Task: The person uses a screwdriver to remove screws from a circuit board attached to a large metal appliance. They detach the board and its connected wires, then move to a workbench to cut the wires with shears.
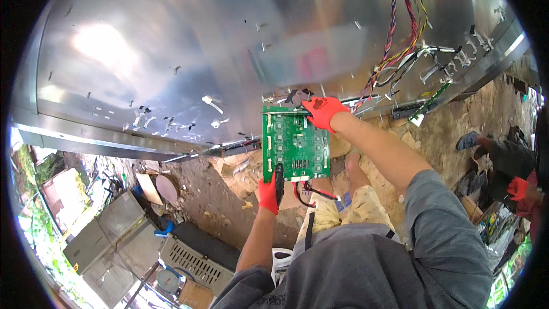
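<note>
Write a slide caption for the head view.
Two red-gloved hands, left and right, hold a green circuit board against a large metal panel, coloured wires hanging nearby.

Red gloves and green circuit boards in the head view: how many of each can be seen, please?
Red gloves: 3, on the person's left hand, the right hand, and another person's hand at the right edge.
Green circuit boards: 2, a large board held by both hands and a narrow strip by the metal panel.
Total: 5
</note>
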Demonstrator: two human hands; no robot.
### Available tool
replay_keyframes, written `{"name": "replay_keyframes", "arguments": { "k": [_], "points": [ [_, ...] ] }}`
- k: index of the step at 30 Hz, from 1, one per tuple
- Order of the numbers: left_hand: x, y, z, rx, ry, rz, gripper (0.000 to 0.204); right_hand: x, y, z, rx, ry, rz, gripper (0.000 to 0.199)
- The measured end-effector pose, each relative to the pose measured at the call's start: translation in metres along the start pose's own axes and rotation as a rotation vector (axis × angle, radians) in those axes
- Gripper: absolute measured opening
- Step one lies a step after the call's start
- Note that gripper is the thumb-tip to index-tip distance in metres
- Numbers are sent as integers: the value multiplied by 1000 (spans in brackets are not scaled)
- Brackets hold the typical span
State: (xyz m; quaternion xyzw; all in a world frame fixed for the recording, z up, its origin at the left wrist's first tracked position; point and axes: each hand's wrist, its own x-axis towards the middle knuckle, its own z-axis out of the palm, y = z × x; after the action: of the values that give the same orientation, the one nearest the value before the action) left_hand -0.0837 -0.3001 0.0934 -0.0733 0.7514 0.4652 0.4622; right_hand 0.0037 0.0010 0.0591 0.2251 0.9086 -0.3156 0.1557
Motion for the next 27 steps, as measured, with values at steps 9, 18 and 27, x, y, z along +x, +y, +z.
{"name": "replay_keyframes", "arguments": {
  "k": [9, 18, 27],
  "points": [
    [-18, -15, 34, -260, 45, -127, 22, 27, 12, -32, -225, -222, -41, 36],
    [-17, 3, 49, -214, 71, -173, 23, 34, 17, -48, -75, -362, -72, 43],
    [-28, -56, 8, -230, 245, -248, 20, 23, 27, -27, -160, -197, -132, 39]
  ]
}}
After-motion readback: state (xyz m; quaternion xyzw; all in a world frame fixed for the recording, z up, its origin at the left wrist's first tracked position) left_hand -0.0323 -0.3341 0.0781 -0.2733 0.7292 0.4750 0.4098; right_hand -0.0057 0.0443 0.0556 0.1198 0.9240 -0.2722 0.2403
